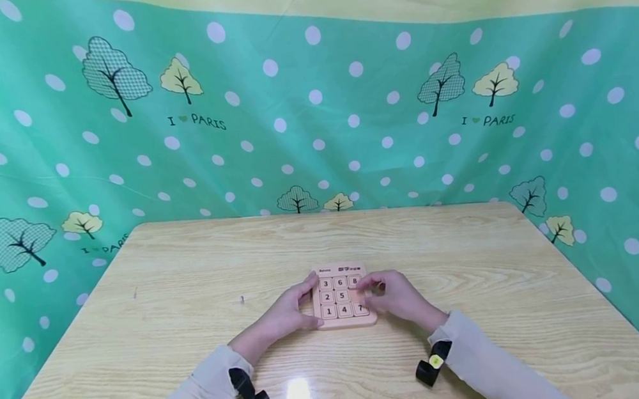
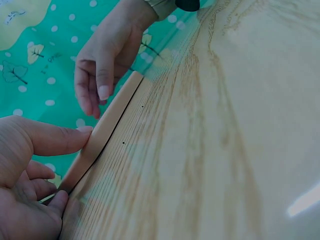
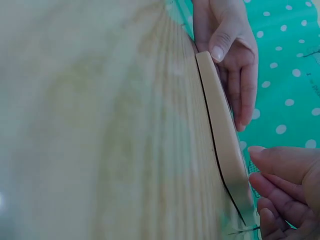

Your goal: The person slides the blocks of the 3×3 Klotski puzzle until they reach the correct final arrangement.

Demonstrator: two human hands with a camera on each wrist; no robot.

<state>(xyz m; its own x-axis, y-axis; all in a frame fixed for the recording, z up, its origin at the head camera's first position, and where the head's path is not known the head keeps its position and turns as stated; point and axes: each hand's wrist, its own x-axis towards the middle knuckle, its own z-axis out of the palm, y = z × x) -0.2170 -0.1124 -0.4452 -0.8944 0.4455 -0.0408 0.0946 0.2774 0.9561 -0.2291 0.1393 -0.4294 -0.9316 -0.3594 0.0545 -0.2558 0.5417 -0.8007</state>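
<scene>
A pink number slide puzzle (image 1: 345, 323) lies flat on the table, its tiles reading 3, 6, 8 on top, 2 and 5 in the middle, 1, 4, 7 below. My left hand (image 1: 285, 310) holds its left edge, thumb by the near corner and fingers by the far one. Over the right side hovers my right hand (image 1: 396, 293), fingers loosely bent; they partly hide the middle row's right spot and the 7. Seen from the right wrist, the puzzle's side (image 3: 222, 120) stands beside those fingertips; whether they touch a tile I cannot tell.
The light wooden table (image 1: 444, 239) spreads around the puzzle. Behind and beside it hangs a green dotted cloth (image 1: 320, 141) with printed trees. A black strap (image 1: 248, 392) sits on the left wrist, another strap (image 1: 430, 368) on the right.
</scene>
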